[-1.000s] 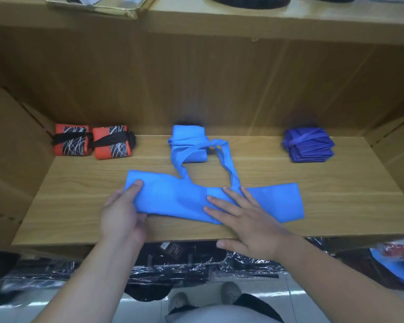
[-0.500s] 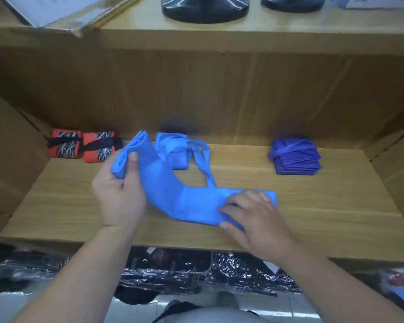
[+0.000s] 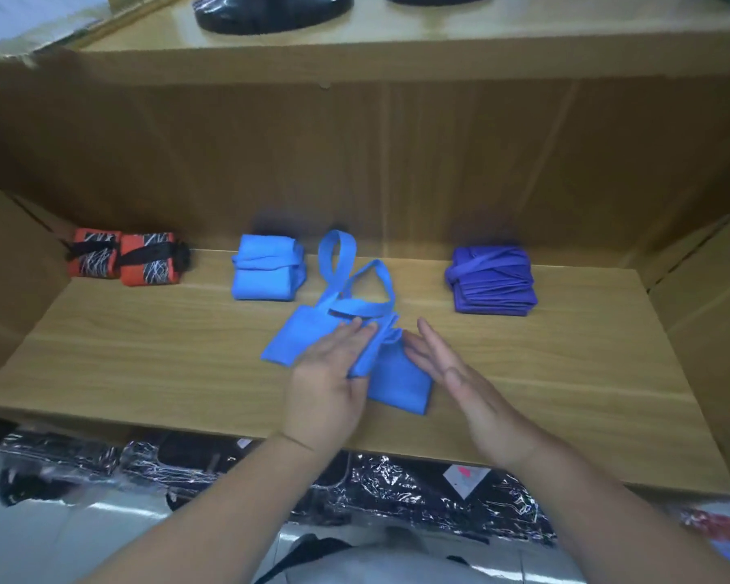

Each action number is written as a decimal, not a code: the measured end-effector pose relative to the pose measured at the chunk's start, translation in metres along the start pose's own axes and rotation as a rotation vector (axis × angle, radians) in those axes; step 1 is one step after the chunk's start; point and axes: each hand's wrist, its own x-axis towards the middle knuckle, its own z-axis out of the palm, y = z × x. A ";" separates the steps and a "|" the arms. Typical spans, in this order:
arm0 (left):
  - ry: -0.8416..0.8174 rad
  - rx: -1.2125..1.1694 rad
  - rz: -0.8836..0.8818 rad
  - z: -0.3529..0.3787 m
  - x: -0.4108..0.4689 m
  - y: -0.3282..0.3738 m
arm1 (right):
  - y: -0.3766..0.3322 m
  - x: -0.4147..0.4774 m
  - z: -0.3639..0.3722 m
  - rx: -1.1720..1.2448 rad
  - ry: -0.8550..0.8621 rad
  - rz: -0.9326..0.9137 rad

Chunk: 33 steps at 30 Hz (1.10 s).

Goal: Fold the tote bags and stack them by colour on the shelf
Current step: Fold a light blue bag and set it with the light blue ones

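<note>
A light blue tote bag (image 3: 401, 385) lies partly folded in the middle of the wooden shelf (image 3: 144, 364), its handles looped toward the back. My left hand (image 3: 327, 373) lies on it with straight fingers and pinches the folded-over flap against the thumb. My right hand (image 3: 443, 364) is open, fingers straight, just right of the bag's edge. At the back sit a folded light blue bag (image 3: 266, 271), a purple stack of folded bags (image 3: 492, 280) to the right and two orange patterned folded bags (image 3: 127, 257) to the left.
Cardboard-coloured walls (image 3: 13, 280) close the shelf at both sides and the back. An upper shelf holds black glossy objects (image 3: 270, 10). Black plastic-wrapped goods (image 3: 397, 486) lie below the shelf's front edge.
My left hand has carried the bag's left end over to the right and laid it on the middle. My right hand has lifted off the bag and now sits beside it.
</note>
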 end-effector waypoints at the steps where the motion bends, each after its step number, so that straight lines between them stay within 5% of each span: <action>1: -0.039 0.027 -0.007 0.007 -0.004 -0.001 | 0.000 -0.002 -0.001 0.029 -0.001 0.006; 12: -0.209 0.096 -0.032 0.039 -0.029 0.003 | -0.008 -0.003 0.009 0.200 0.108 0.037; 16: -0.292 0.156 -0.027 0.038 -0.034 0.004 | -0.015 0.001 0.000 0.435 0.145 0.089; 21: -0.331 0.154 0.013 0.037 -0.034 0.000 | -0.013 0.004 0.001 0.375 0.157 0.096; 23: -0.360 0.135 0.053 0.033 -0.033 -0.002 | -0.014 0.007 -0.003 0.257 0.206 0.098; 28: -0.462 0.017 0.106 0.018 -0.033 -0.009 | -0.018 0.011 -0.022 -0.641 0.215 -0.249; 33: -0.573 -0.083 0.094 0.005 -0.034 -0.014 | -0.047 0.030 -0.018 -0.964 -0.032 -0.418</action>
